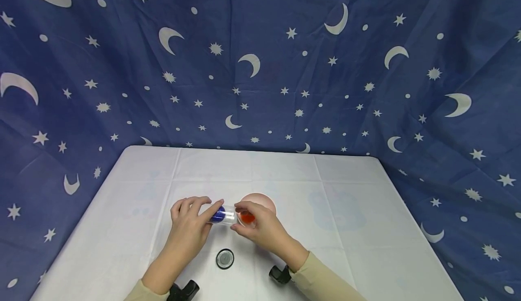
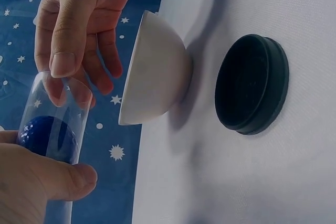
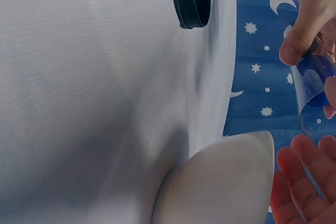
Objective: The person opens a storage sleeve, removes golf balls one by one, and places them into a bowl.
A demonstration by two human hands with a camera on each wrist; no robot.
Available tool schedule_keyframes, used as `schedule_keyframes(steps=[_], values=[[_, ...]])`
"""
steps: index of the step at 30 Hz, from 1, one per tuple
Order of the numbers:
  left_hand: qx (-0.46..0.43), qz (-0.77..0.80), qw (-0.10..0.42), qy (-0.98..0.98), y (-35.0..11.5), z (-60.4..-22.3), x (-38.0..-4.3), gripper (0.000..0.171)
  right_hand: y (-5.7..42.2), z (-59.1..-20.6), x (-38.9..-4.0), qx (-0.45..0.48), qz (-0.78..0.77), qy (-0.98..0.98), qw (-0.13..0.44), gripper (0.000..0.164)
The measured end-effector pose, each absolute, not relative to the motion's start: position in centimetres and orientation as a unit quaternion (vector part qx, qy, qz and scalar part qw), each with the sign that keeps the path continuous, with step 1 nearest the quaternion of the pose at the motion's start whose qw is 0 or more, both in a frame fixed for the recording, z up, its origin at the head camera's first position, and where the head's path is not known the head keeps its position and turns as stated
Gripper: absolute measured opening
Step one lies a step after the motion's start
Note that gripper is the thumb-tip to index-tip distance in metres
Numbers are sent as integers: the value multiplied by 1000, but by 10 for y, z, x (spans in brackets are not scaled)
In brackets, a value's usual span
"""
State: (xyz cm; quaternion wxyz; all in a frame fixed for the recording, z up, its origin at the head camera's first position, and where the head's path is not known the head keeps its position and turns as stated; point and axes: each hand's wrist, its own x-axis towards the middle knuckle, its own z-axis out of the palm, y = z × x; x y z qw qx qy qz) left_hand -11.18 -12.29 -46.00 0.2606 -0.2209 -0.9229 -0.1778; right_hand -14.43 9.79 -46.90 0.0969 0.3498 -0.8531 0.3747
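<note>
A clear tube [image 1: 229,215] lies nearly level over the table in the head view, with a blue ball [image 2: 48,139] inside it. My left hand [image 1: 189,228] grips the tube around the ball, thumb along its side. At the tube's open end is my right hand [image 1: 262,228], thumb and fingers around the rim; some of those fingertips show through the clear wall in the left wrist view. Just beyond, partly covered by the right hand, stands a pale pink bowl [image 2: 157,72]. Something orange-red [image 1: 247,218] shows at the bowl between the right fingers and thumb.
A round dark lid [image 1: 224,259] lies on the white-covered table [image 1: 354,256], nearer me than the tube. Behind the table hangs a blue curtain [image 1: 281,106] with moons and stars. Black camera mounts [image 1: 280,275] sit at both wrists.
</note>
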Motion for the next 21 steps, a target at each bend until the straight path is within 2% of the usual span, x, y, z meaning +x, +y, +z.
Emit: schedule_keyframes(steps=[10,21], values=[[-232,-167,275,-918,-122,-457,-113,61,98,-472,-144,349,397,-844,88,47],[-247,-149,285,-914,-122,-455,-114,57,98,-472,-143,343,391,-849,94,46]])
